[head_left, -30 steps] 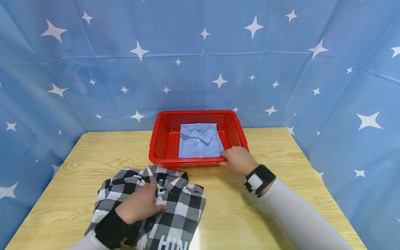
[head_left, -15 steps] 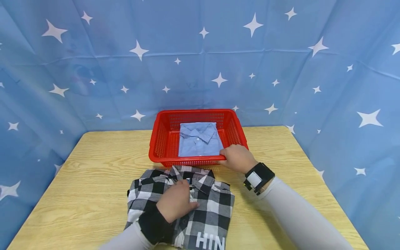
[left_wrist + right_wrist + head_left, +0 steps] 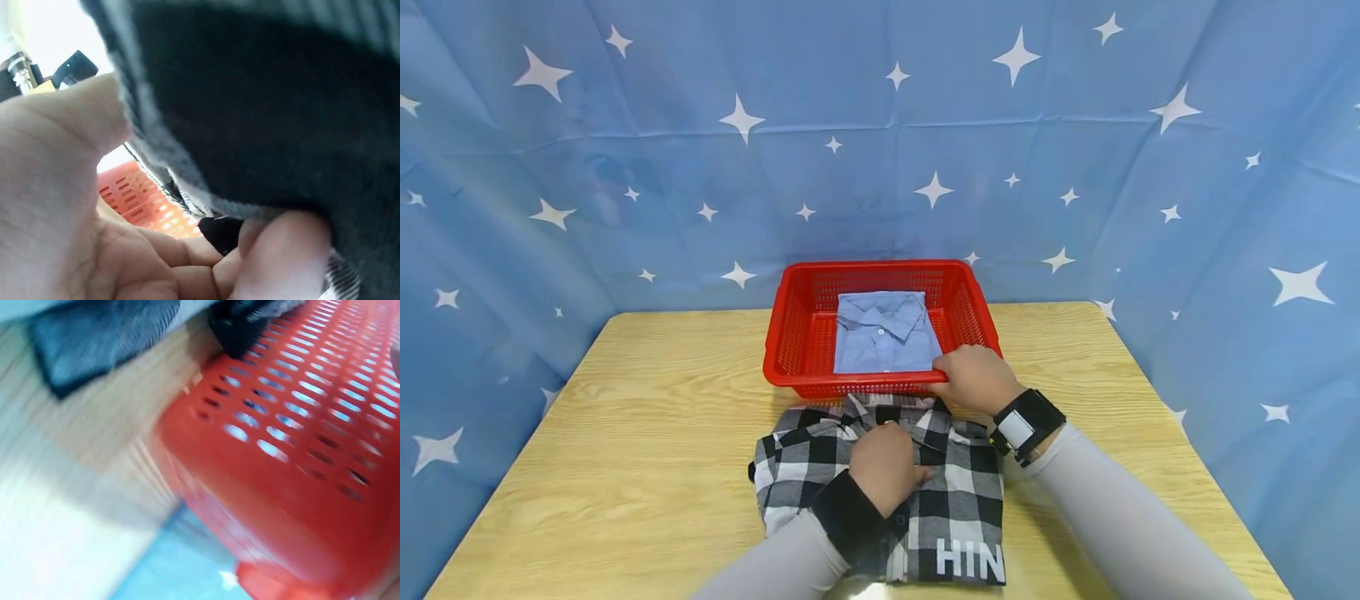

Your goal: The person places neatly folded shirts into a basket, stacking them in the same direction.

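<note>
A folded black-and-white checked shirt [image 3: 958,483] with white lettering lies in front of the red plastic basket [image 3: 880,267], its collar edge right at the basket's front wall. My left hand [image 3: 883,467] grips the shirt near its button front. In the left wrist view, thumb and fingers bend round the dark cloth [image 3: 250,112]. With my right hand [image 3: 977,379] I hold the basket's front rim near its right corner. Inside the basket rests a folded light blue shirt [image 3: 880,346]. The right wrist view shows the slotted basket wall [image 3: 250,469] close up, a shirt corner [image 3: 100,344] beside it.
A pale wood-grain table [image 3: 625,442] bears everything. Behind it and along both sides hangs a blue curtain [image 3: 820,100] with white stars, close to the table's back edge.
My left hand has carried the checked shirt to the right, from left of the basket to in front of it. The right hand stays on the basket rim.
</note>
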Demonstrator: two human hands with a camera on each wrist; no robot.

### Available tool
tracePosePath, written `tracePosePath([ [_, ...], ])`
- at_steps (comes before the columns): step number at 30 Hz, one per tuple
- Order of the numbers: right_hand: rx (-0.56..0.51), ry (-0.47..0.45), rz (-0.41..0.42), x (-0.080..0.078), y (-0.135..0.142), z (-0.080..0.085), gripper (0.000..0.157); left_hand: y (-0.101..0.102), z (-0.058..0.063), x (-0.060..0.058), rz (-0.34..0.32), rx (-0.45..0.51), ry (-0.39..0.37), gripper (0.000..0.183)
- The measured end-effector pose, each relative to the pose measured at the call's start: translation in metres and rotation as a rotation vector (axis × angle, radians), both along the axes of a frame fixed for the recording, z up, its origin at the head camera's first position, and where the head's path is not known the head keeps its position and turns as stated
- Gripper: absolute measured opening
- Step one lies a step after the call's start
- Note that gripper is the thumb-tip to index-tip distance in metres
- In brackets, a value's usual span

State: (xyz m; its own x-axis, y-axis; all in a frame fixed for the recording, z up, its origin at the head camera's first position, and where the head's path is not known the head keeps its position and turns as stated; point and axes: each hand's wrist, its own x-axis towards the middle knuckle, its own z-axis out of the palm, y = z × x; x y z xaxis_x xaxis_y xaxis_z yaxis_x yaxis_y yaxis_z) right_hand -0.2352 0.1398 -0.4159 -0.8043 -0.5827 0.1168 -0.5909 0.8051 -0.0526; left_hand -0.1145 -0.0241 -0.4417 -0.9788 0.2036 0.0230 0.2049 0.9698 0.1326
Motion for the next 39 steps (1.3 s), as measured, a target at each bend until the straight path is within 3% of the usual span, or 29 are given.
tracePosePath([
  [4, -0.004, 0.016, 0.001, 0.001, 0.001, 0.001, 0.03, 0.005, 0.001, -0.002, 0.0, -0.022, -0.003, 0.059],
  [12, -0.034, -0.002, 0.015, 0.004, 0.006, 0.003, 0.029, -0.011, 0.012, -0.008, 0.032, 0.097, -0.175, 0.079],
  [14, -0.062, 0.032, 0.031, 0.01, 0.009, 0.007, 0.036, -0.022, 0.018, -0.008, 0.016, 0.121, -0.186, 0.084],
  [17, -0.116, 0.147, 0.083, 0.028, 0.018, 0.013, 0.049, -0.047, 0.026, -0.005, 0.013, 0.16, -0.147, 0.077],
  [20, -0.176, 0.264, 0.138, 0.049, 0.031, 0.013, 0.045, -0.078, 0.029, -0.001, 0.048, 0.19, -0.066, 0.056],
  [23, -0.227, 0.296, 0.137, 0.068, 0.046, 0.007, 0.038, -0.107, 0.026, 0.0, 0.096, 0.231, -0.028, 0.051],
  [25, -0.25, 0.234, 0.088, 0.077, 0.053, -0.001, 0.034, -0.124, 0.022, 0.0, 0.125, 0.274, -0.039, 0.056],
  [28, -0.288, 0.05, -0.021, 0.085, 0.06, -0.014, 0.038, -0.144, 0.015, 0.002, 0.167, 0.34, -0.094, 0.062],
  [34, -0.462, -0.379, -0.194, 0.082, 0.073, -0.03, 0.058, -0.169, 0.003, 0.008, 0.237, 0.413, -0.205, 0.069],
  [39, -0.64, -0.634, -0.287, 0.079, 0.08, -0.034, 0.061, -0.179, -0.003, 0.011, 0.3, 0.537, -0.327, 0.084],
])
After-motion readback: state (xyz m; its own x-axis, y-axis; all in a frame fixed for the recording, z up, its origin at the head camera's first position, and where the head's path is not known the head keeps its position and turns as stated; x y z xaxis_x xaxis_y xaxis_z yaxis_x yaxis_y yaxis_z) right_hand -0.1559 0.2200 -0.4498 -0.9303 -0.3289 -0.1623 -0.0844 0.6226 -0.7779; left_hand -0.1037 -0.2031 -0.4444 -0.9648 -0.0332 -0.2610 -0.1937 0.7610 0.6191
